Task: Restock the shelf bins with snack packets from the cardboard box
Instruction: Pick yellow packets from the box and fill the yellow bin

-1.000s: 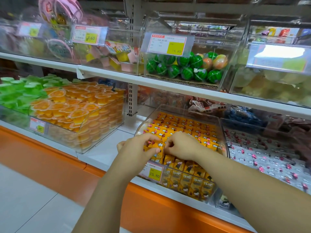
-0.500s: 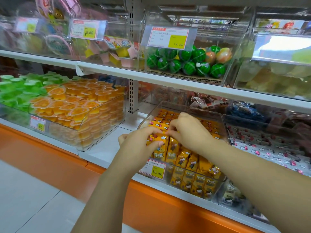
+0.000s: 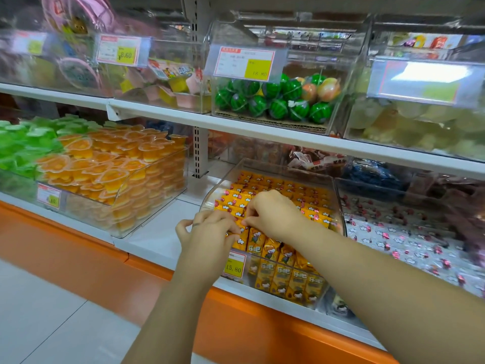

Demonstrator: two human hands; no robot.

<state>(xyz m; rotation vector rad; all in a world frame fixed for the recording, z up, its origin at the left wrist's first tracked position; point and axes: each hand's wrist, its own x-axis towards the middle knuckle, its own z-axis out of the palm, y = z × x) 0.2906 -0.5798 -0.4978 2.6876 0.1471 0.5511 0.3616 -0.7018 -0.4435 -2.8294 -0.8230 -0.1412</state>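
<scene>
At bin (image 3: 340, 206) front: tag (image 3: 234, 264) "15.80"; left hand (image 3: 210, 232), right hand (image 3: 273, 214) pinch "乐吧" packets (image 3: 284, 278).

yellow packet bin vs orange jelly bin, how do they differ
The yellow packet bin holds yellow packets in neat rows; the orange jelly bin holds heaped cups. Left hand and right hand grip packets in the packet bin; the jelly bin is untouched. Both are clear, price-tagged.

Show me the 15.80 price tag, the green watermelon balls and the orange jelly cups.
15.80 price tag (image 3: 233, 268): head view, its yellow field.
green watermelon balls (image 3: 278, 108): head view, one ball in the front row.
orange jelly cups (image 3: 112, 177): head view, a front cup's lid.
</scene>
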